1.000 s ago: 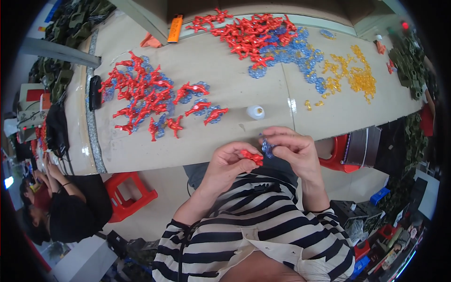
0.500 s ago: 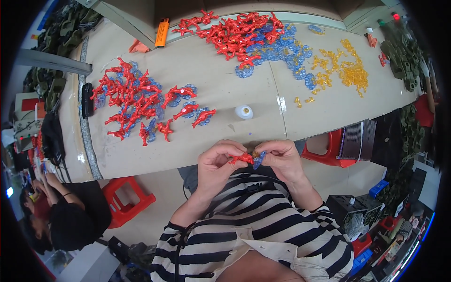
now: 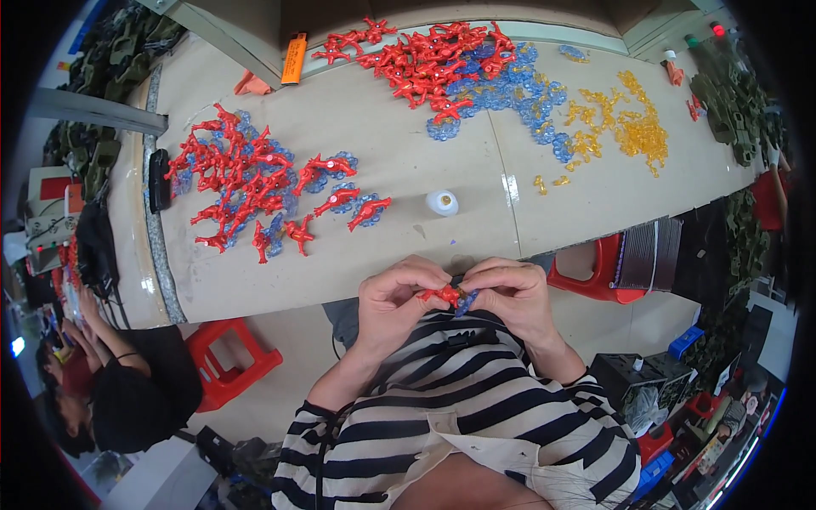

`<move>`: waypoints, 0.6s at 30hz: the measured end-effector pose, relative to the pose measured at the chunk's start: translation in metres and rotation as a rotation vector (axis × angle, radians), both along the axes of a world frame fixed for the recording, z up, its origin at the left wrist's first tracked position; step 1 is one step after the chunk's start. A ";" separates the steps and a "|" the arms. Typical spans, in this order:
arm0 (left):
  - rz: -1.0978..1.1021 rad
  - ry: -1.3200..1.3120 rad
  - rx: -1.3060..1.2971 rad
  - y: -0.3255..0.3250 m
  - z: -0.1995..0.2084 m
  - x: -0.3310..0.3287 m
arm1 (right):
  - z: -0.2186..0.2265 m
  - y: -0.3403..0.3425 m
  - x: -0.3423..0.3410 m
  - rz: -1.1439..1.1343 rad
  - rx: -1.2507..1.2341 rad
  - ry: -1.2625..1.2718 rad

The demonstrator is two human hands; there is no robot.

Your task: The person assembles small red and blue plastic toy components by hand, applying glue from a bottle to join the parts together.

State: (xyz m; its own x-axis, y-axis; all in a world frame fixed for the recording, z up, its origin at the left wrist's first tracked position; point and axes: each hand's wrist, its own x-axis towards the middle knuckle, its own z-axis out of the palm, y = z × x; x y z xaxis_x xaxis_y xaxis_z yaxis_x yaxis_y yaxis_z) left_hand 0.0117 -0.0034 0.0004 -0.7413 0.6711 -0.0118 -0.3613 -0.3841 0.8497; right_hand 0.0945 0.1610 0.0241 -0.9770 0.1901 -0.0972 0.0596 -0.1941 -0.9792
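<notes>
Just off the table's near edge, my left hand (image 3: 395, 299) pinches a small red plastic figure (image 3: 439, 296) between thumb and fingers. Pressed against the figure's right end is a translucent blue piece (image 3: 464, 303), gripped by the thumb and fingertips of my right hand (image 3: 512, 296). The two hands almost meet, and the fingers hide part of both pieces. On the table beyond them stands a small white bottle (image 3: 442, 202). To the left lies a heap of red figures (image 3: 246, 174) with blue pieces on them.
At the back lie another heap of red figures (image 3: 429, 59), loose blue pieces (image 3: 535, 98) and small yellow pieces (image 3: 637, 127). An orange-handled tool (image 3: 294, 59) leans by the shelf post. Red stools (image 3: 225, 361) stand below the table. A person (image 3: 115, 387) sits at the far left.
My hands have drawn slightly closer together, and the fingers of my right hand now cover more of the blue piece. The heaps on the table are unchanged.
</notes>
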 end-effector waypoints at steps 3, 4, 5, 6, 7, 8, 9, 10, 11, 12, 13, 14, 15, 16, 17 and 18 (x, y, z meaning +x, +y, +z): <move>0.006 0.140 -0.002 0.002 -0.001 -0.001 | 0.002 -0.002 0.002 -0.022 0.082 0.036; -0.002 0.096 0.044 0.004 -0.004 -0.001 | 0.003 -0.003 0.002 -0.050 0.132 0.071; -0.012 0.052 0.089 0.006 -0.007 -0.001 | 0.003 -0.006 0.003 -0.055 0.130 0.076; -0.018 0.058 0.087 0.008 -0.008 -0.002 | 0.004 -0.008 0.004 -0.107 0.156 0.115; -0.032 0.050 0.144 0.009 -0.010 -0.003 | 0.004 -0.010 0.005 -0.160 0.180 0.153; -0.047 0.041 0.200 0.010 -0.012 -0.003 | 0.005 -0.010 0.003 -0.168 0.177 0.157; -0.055 0.045 0.196 0.010 -0.014 -0.004 | 0.008 -0.008 0.001 -0.143 0.302 0.257; -0.075 0.005 0.228 0.009 -0.015 -0.003 | 0.012 -0.008 0.001 -0.117 0.428 0.354; -0.095 -0.035 0.260 0.009 -0.016 -0.003 | 0.014 -0.010 0.000 -0.124 0.485 0.389; -0.103 -0.035 0.255 0.009 -0.016 -0.003 | 0.014 -0.010 0.000 -0.133 0.482 0.389; -0.100 -0.056 0.264 0.010 -0.017 -0.003 | 0.013 -0.010 -0.001 -0.129 0.510 0.416; -0.097 -0.078 0.274 0.010 -0.018 -0.002 | 0.013 -0.010 -0.001 -0.124 0.538 0.444; -0.102 -0.079 0.271 0.010 -0.019 -0.003 | 0.012 -0.010 0.000 -0.130 0.537 0.442; -0.114 -0.073 0.269 0.010 -0.019 -0.003 | 0.012 -0.011 0.000 -0.121 0.541 0.447; -0.126 -0.066 0.267 0.010 -0.019 -0.004 | 0.012 -0.011 0.000 -0.111 0.545 0.452; -0.128 -0.068 0.264 0.010 -0.018 -0.005 | 0.012 -0.011 0.001 -0.114 0.542 0.451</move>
